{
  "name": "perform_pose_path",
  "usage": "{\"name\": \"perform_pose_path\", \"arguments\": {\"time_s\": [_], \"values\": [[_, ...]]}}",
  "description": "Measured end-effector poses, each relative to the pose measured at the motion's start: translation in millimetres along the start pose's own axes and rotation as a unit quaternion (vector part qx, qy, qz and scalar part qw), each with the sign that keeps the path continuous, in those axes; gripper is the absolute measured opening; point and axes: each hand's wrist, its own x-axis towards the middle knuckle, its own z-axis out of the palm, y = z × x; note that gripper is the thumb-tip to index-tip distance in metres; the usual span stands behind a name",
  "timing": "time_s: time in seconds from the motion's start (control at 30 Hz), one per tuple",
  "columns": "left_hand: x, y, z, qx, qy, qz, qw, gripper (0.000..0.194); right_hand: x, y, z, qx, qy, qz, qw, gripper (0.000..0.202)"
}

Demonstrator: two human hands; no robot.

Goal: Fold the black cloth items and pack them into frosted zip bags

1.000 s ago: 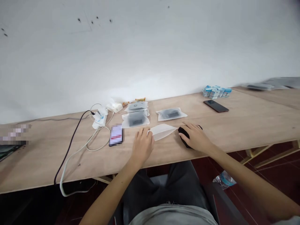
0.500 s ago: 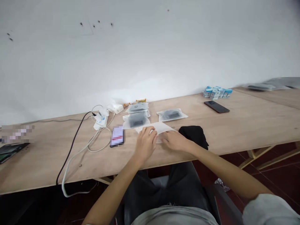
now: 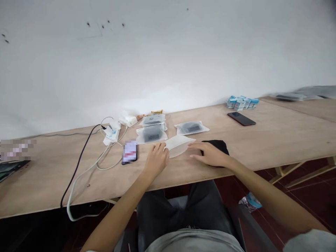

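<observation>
A translucent frosted plastic bag (image 3: 179, 145) lies in front of me on the wooden table. At its left edge, my left hand (image 3: 156, 159) is closed with curled fingers, pinching the bag's border. My right hand (image 3: 210, 154) is open, thumb and fingers apart, with its fingertips by the bag's right corner. Under and behind that hand is a folded black cloth (image 3: 222, 145), partly covered. Just beyond the bag are two frosted bags with dark items inside, one at the left (image 3: 151, 134) and one at the right (image 3: 192, 127).
On the left, a phone with a lit screen (image 3: 130, 152) lies near white cables and a power strip (image 3: 111, 134). A dark phone (image 3: 241, 118) and several small blue-and-white boxes (image 3: 242, 103) sit at the right. The wooden table's (image 3: 283, 140) front edge is close to my lap.
My right hand has drawn out from beneath the bag's flap and moved right, over the black cloth. The bag now lies flatter, and my left hand has shifted slightly left.
</observation>
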Motion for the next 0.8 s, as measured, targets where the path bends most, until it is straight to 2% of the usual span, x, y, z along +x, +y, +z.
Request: {"name": "perform_pose_path", "arguments": {"time_s": [0.07,0.17,0.23,0.33,0.5,0.6,0.8], "values": [[2,-1,-0.7,-0.001,0.003,-0.002,1.000,0.016,-20,13,-17,-0.039,-0.015,0.042,0.998,0.060],[4,0,-0.4,-0.008,0.009,-0.003,1.000,0.016,-46,35,-35,-0.098,-0.119,0.134,0.979,0.098],[6,2,0.3,-0.014,0.016,-0.003,1.000,0.016,-54,46,-37,-0.102,-0.177,0.174,0.963,0.108],[7,3,0.7,-0.022,0.026,-0.008,0.999,0.017,-51,52,-29,-0.089,-0.178,0.169,0.965,0.098],[8,3,-1.7,-0.022,0.031,-0.021,0.999,0.017,-30,43,-8,-0.167,-0.094,0.134,0.972,0.066],[9,2,-3.7,-0.018,0.024,-0.025,0.999,0.017,-20,38,2,-0.189,-0.066,0.147,0.969,0.048],[9,5,-5.8,-0.013,0.011,-0.024,1.000,0.020,-9,39,12,-0.201,-0.024,0.178,0.963,0.056]]}}
